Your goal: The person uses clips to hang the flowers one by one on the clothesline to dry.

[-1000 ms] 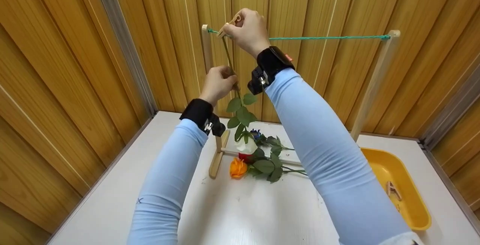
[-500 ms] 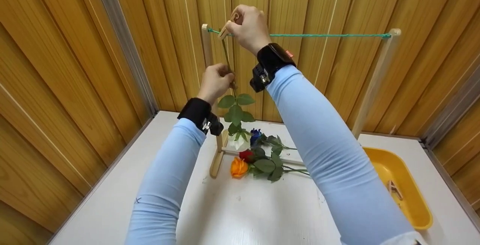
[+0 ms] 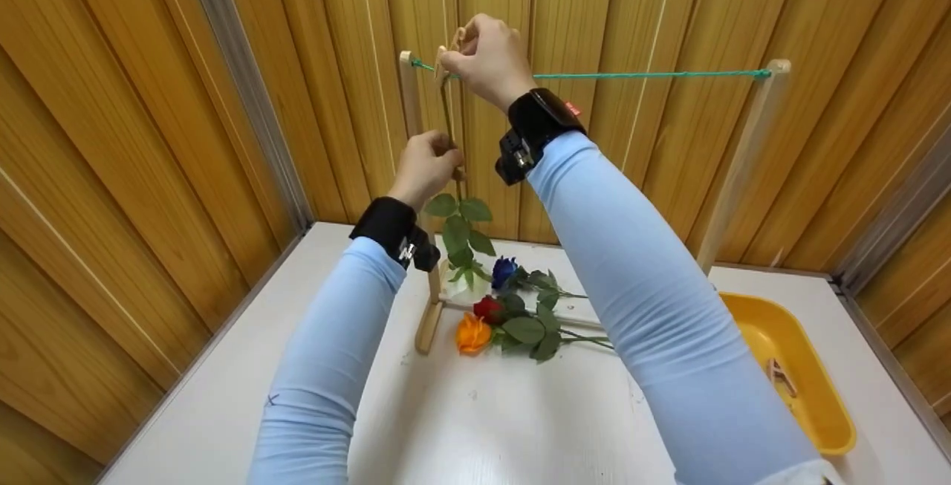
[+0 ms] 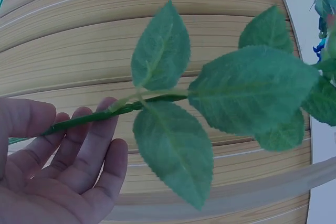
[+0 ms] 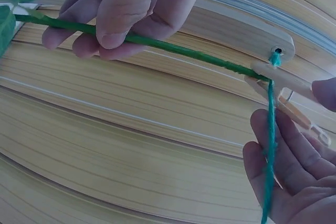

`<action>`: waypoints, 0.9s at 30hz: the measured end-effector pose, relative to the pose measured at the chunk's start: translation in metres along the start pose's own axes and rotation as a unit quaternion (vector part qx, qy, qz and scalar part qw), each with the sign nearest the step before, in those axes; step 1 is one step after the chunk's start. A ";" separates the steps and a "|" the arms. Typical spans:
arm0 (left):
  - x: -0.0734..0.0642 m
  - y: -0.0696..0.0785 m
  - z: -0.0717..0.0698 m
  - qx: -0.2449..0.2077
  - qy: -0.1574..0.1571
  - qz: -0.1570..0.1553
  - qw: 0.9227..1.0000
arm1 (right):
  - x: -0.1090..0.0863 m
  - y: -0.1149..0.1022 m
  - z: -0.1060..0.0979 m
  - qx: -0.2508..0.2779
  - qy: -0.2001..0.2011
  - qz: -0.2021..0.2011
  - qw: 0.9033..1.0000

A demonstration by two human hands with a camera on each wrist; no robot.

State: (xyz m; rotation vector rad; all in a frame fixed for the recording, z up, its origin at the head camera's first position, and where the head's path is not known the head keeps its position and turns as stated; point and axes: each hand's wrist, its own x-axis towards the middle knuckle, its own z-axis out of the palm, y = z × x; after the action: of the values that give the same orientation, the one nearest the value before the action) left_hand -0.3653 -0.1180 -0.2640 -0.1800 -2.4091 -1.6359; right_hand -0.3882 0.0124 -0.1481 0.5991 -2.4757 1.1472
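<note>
Your hands are apart, one above the other: your left hand (image 3: 427, 167) pinches the stem of a white rose (image 3: 456, 235) between thumb and fingers, and higher up your right hand (image 3: 490, 58) pinches a wooden clothespin (image 5: 283, 80). The rose has a smooth, slender green stem, broad oval leaves with finely toothed edges, and a pale bloom that nearly blends into the white counter (image 3: 520, 418) behind it. It hangs head down, its long axis close to vertical, with the bloom pointing toward the counter and leaning slightly to the right; the bare stem end points up, meeting the clothespin's prongs at a taut green cord (image 3: 646, 75). The rose is above the counter's back left part, just beside the left wooden post (image 3: 411, 99). Below, a blue rose (image 3: 504, 272), a red rose (image 3: 487, 309) and an orange rose (image 3: 473, 333) lie with blooms toward the counter's left edge. Near its right edge sits a yellow tray (image 3: 825, 396) holding more wooden clothespins (image 3: 778, 377).
</note>
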 end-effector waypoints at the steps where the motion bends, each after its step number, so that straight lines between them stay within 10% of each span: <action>1: 0.000 0.000 0.000 -0.004 -0.001 0.002 1.000 | 0.000 0.000 0.000 -0.002 -0.002 -0.001 1.000; 14: 0.002 -0.003 0.004 0.004 0.008 0.011 1.000 | -0.006 0.004 -0.012 -0.025 -0.017 -0.010 0.999; 27: 0.002 -0.002 -0.006 0.059 0.008 0.007 0.998 | -0.050 0.038 -0.045 -0.049 -0.014 -0.165 0.985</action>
State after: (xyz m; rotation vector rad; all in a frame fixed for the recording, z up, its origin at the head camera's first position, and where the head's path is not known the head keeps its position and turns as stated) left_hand -0.3669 -0.1243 -0.2630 -0.1629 -2.4771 -1.4785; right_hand -0.3592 0.0812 -0.1681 0.9572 -2.3233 0.8902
